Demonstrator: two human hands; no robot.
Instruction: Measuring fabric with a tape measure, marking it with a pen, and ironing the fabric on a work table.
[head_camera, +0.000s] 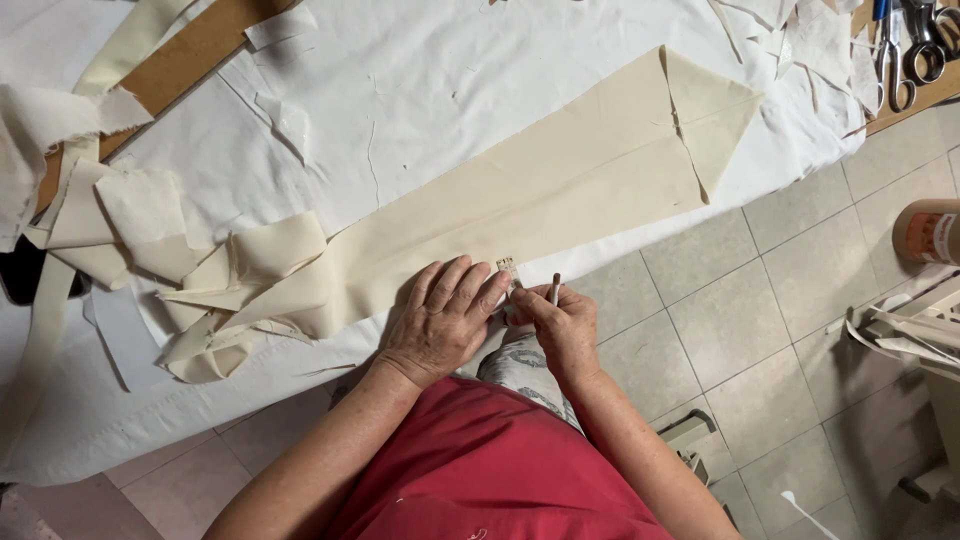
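Left hand (443, 318) is flat, fingers spread, palm pressing down on the near edge of the long cream fabric strip (520, 205), right where it meets the table edge. Right hand (562, 325) is closed in a pinch around a thin pencil or marking stick (555, 289), tip pointing up and away from the fabric, and it also seems to pin a small ruler or tape end (509, 266) against the strip just beside the left fingertips. Can't tell exactly what that little tab is, too small.

Using the strip as the landmark: it runs diagonally from the hands up to a pointed, folded-over end on the far right side. At its left end there's a messy pile of cream scraps (215, 285), touching it and partly overlapping. Under it all is a white cloth (400, 90) covering the table. Well beyond the strip's pointed end, at the top right corner, scissors (905, 50) are lying with other tools. A brown board (190, 55) is way off to the upper left of the strip.

What could go wrong imo:
- the strip sits right at the table edge w/ only one palm holding it, so if the left hand lifts the fabric could slide or shift and any mark lands off.
- the tab is barely held, could slip btw fingers.
- the scrap pile is touching the strip's left end, so tugging either could drag the other.
- the white cloth underneath looks wrinkled, so the strip may not lie true.
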